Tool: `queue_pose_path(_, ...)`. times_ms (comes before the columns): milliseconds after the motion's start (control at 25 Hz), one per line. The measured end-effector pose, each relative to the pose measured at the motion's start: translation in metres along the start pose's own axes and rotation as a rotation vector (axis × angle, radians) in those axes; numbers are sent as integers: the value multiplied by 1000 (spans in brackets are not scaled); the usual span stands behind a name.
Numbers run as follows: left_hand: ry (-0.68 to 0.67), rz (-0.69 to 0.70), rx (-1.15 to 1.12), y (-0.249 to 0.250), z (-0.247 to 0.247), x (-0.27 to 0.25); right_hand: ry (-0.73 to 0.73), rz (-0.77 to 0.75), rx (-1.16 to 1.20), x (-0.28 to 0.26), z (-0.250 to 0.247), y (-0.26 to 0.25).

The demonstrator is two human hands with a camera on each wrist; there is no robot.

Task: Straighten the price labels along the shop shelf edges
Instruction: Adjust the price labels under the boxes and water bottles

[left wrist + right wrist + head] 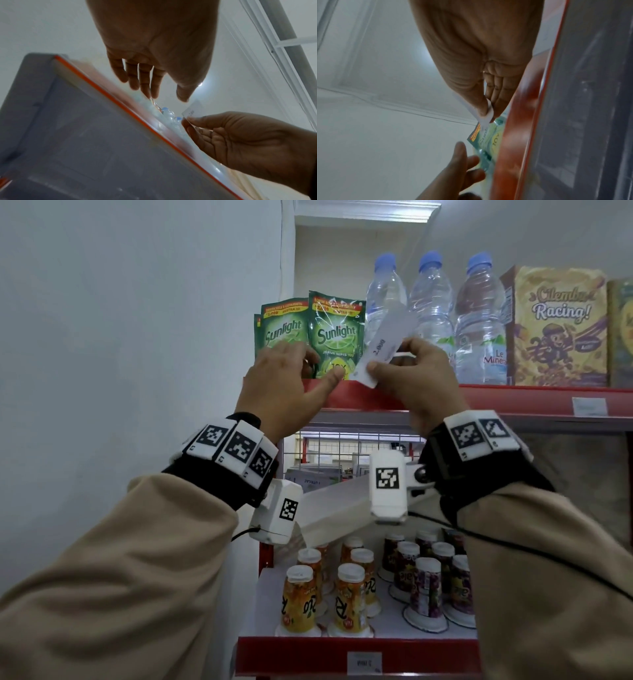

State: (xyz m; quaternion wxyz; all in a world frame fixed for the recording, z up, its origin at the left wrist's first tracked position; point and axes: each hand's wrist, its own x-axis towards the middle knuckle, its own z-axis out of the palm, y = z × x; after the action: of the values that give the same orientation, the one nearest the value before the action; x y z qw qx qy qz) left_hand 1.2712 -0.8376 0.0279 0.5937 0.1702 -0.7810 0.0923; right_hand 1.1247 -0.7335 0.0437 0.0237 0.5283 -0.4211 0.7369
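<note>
**Price label held clear of the top shelf edge**

A person's right hand (416, 378) pinches a white price label (383, 344) between thumb and fingers (498, 93), holding it tilted, just above the red top shelf edge (534, 397) and off its strip. The left hand (291, 386) hangs beside it with fingers relaxed and spread, gripping nothing; its thumb reaches toward the label's lower corner (contact cannot be judged). Directly behind the fingers stand green Sunlight pouches (337, 333), partly covered by both hands. Behind and beyond the right hand are water bottles (435, 302) and a cereal box (556, 326). A second label (589, 406) sits on the same edge well beyond the right hand, its print too blurred to read. Below the wrists, cup drinks (349, 597) fill a lower shelf, some hidden by the sleeves and wrist cameras. Both wrist views are soft.
</note>
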Motion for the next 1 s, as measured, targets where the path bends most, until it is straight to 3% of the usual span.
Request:
queue_pose_path(120, -28, -11, 19, 3, 4, 1, -40, 42, 280, -15, 13, 3)
queue_pose_path(240, -43, -8, 6, 1, 6, 2, -40, 44, 334, -24, 25, 3)
queue_pose_path(360, -61, 11, 28, -3, 6, 3, 35, -18, 175, -27, 21, 2)
queue_pose_path(440, -68, 32, 42, -6, 3, 3, 65, -165, -70, -23, 10, -3)
queue_pose_path(520, -66, 52, 24, -10, 0, 4, -12, -314, -434, -15, -4, -9)
queue_pose_path(600, -63, 74, 13, -14, -3, 3, -159, -349, -701, -6, -11, -12)
queue_pose_path(640, -60, 84, 12, -15, -5, 2, -185, -354, -749, -3, -12, -12)
queue_pose_path(840, -62, 89, 67, -19, -12, -3, -48, -433, -615, 11, -2, -5)
queue_pose_path(1000, -9, 89, -30, -19, -18, -5, -211, -443, -709, 20, 15, -7)
